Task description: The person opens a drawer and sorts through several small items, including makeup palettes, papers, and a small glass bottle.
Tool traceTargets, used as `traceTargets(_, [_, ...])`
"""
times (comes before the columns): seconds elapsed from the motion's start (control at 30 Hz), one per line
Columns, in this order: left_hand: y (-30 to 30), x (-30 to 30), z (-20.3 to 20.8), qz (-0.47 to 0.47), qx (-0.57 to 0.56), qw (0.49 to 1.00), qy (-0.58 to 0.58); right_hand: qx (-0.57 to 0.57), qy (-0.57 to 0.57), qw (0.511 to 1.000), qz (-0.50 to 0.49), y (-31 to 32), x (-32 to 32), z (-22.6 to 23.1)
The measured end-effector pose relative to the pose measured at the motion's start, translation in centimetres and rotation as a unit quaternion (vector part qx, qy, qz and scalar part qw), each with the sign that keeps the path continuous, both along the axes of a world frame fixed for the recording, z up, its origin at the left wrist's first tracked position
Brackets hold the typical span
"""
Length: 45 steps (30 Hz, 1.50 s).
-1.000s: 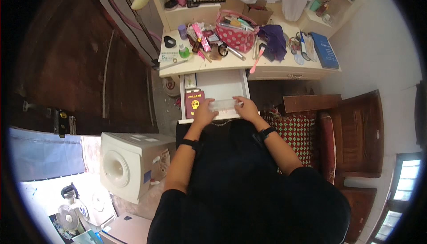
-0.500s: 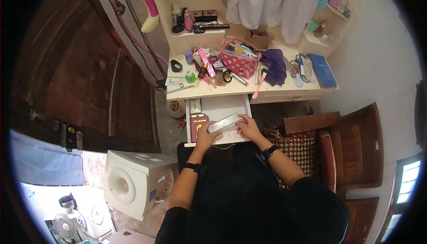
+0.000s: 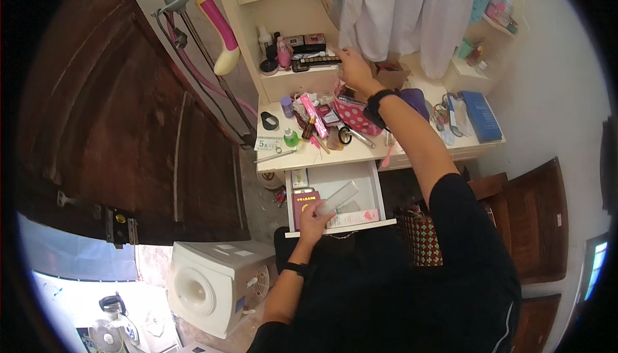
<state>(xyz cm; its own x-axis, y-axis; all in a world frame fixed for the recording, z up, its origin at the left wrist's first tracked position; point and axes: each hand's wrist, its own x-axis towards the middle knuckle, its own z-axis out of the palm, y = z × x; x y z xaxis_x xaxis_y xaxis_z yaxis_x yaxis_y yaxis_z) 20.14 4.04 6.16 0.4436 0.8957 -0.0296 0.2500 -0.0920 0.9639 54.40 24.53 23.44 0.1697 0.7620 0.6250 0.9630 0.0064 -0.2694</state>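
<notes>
1. The left hand (image 3: 313, 219) is holding a clear case (image 3: 341, 196) by its near end, thumb and fingers narrowed around it, and the case is slanting up to the right over the pulled-out drawer (image 3: 369, 185)
2. The right hand (image 3: 354, 67) is meeting the right end of a dark palette (image 3: 317, 61) on the shelf (image 3: 308, 72); I cannot tell whether its fingers are pinching the palette
3. One pink-and-white box (image 3: 355, 218) is lying along the drawer front, with one maroon booklet (image 3: 305, 203) at the left and one small white box (image 3: 300, 178) behind
4. On the table (image 3: 335, 155), one polka-dot bag (image 3: 353, 116), one green bottle (image 3: 290, 138), one purple cylinder (image 3: 287, 107) and one blue book (image 3: 480, 117) are sitting
5. One pink bottle (image 3: 283, 55) is standing left of the palette
6. The left forearm is rising from the lower edge, wearing one black wristband (image 3: 298, 268)
7. The right arm is spanning the table diagonally, partly hiding the polka-dot bag
</notes>
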Motion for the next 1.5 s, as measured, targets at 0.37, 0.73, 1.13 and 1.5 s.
traceTargets(0.37, [0.1, -0.3, 1.2, -0.081, 0.039, 0.995, 0.032, -0.239, -0.111, 0.962, -0.071, 6.9, 2.8, 0.9])
traceTargets(0.73, [0.4, -0.9, 1.0, -0.054, 0.037, 0.998, -0.002, -0.164, -0.136, 0.977, -0.006, 1.3, 2.6, 3.0])
traceTargets(1.13, [0.9, -6.8, 11.7, 0.095, 0.260, 0.961, -0.011, -0.188, 0.009, 0.972, 0.137, -21.6, -10.6, -0.3])
traceTargets(1.5, [-2.4, -7.9, 13.1, -0.005, 0.237, 0.971, -0.010, -0.246, 0.204, 0.916, 0.242, -29.9, -15.3, -2.8])
